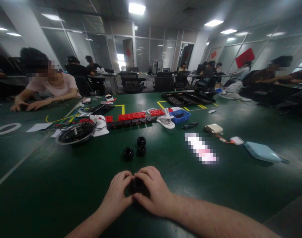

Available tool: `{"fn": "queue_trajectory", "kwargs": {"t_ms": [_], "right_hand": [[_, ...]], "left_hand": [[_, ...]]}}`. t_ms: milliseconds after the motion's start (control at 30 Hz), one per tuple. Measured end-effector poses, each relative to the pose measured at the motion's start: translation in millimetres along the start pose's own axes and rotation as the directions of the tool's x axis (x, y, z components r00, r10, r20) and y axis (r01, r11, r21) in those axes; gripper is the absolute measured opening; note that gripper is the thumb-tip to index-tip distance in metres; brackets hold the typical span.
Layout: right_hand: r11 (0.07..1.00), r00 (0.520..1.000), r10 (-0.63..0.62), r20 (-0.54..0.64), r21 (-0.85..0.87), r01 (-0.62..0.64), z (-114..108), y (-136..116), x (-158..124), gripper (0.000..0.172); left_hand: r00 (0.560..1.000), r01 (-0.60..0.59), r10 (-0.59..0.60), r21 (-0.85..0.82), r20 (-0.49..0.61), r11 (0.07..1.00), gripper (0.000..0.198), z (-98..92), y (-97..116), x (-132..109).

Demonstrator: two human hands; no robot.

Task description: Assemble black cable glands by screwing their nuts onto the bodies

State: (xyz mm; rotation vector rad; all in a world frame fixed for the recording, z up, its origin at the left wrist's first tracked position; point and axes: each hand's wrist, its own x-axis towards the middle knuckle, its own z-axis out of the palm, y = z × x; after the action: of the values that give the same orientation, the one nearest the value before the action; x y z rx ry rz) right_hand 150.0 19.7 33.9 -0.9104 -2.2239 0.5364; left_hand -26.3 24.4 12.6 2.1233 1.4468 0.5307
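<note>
Left hand (119, 189) and right hand (156, 191) both curled around a small black piece (138, 185) in the head view, gripping it from its two sides. To do this well, they likely had to push softly and evenly, and keep the piece straight. It sat between the hands, partly hidden by them, and it was hard to tell if it touched the green bench (203, 180). Three black rings (128, 153) stood farther out, apart from the hands.

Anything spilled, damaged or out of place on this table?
Nothing looks spilled or visibly damaged. Only the shallow, round, pale-rimmed dish at left looks untidy, heaped with tangled black cables. The small black piece between left hand and right hand is mostly hidden.
</note>
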Motion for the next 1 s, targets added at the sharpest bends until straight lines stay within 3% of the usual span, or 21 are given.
{"fn": "queue_trajectory", "kwargs": {"t_ms": [567,1000], "right_hand": [[0.999,0.999,0.029,0.014,0.04,-0.029,-1.9,-0.8,0.2,0.042],[0.992,0.998,-0.061,0.022,-0.106,0.063,4.1,4.0,1.8,0.032]], "left_hand": [[1.0,0.005,-0.005,0.006,0.005,1.0,0.027,-1.4,0.5,-0.5],[0.998,-0.05,0.051,0.043,-0.024,0.998,0.028,-1.0,2.2,-1.1]]}}
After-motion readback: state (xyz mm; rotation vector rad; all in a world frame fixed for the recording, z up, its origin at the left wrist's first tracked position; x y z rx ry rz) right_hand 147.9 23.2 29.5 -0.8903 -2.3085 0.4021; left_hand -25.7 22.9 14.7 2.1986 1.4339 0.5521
